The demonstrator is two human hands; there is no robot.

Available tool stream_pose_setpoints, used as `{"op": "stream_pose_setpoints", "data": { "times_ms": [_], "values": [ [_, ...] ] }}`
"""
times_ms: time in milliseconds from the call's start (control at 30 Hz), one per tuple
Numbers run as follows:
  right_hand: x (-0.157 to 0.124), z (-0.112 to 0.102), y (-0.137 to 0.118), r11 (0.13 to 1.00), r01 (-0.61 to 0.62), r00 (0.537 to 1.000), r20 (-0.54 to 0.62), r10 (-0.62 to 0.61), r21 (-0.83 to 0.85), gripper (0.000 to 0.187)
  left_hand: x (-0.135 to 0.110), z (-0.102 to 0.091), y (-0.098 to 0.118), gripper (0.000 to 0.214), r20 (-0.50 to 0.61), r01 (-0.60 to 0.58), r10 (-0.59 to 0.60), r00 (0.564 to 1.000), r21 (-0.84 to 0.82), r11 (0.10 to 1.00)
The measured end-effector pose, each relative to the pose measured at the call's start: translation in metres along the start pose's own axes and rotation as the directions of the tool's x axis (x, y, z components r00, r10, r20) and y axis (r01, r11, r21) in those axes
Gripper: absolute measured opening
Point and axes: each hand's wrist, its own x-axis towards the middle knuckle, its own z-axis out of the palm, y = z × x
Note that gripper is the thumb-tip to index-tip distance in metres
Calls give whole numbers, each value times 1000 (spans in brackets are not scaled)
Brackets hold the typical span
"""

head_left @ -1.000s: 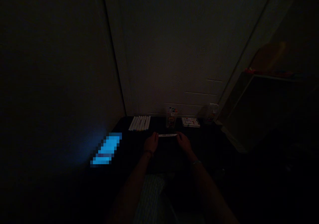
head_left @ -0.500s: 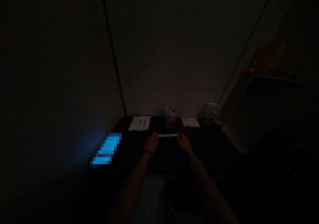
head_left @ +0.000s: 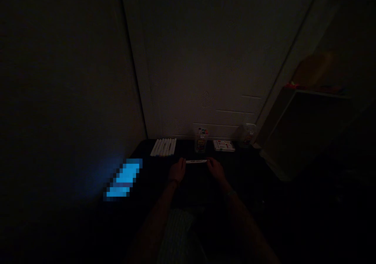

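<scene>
A white marker pen (head_left: 196,161) lies level between my two hands, above the dark tabletop. My left hand (head_left: 178,170) is closed on its left end, and my right hand (head_left: 216,168) pinches the right end. Behind the left hand, several white markers (head_left: 163,147) rest side by side in a row. Straight beyond the held marker stands a clear plastic case (head_left: 201,142) with several coloured marker tips showing at its top. To its right lies a flat white pack (head_left: 223,145) with coloured marks. Dim light hides the fine print and fingertips.
A blurred, glowing blue screen (head_left: 123,178) is at the table's left edge. Another clear container (head_left: 248,134) stands in the back right corner. A pale wall (head_left: 188,111) closes off the back, and a shelf unit (head_left: 311,131) rises on the right.
The view has shifted slightly and become darker. Both hands keep their hold on the marker, which stays in nearly the same place.
</scene>
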Motion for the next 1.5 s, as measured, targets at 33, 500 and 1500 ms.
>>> {"op": "stream_pose_setpoints", "data": {
  "times_ms": [33,500,1500],
  "values": [
    [0,0,1,1000,4,1000,-3,-4,1,32,0,0,0,40,-2,0,0,1000,0,1000],
    [0,-1,0,1000,24,1000,4,-24,-2,34,0,0,1,40,-16,-6,6,1000,-23,1000],
    [0,0,1,1000,17,1000,-12,-17,-3,35,1,4,-3,42,-17,-38,37,999,-24,999]
  ]
}}
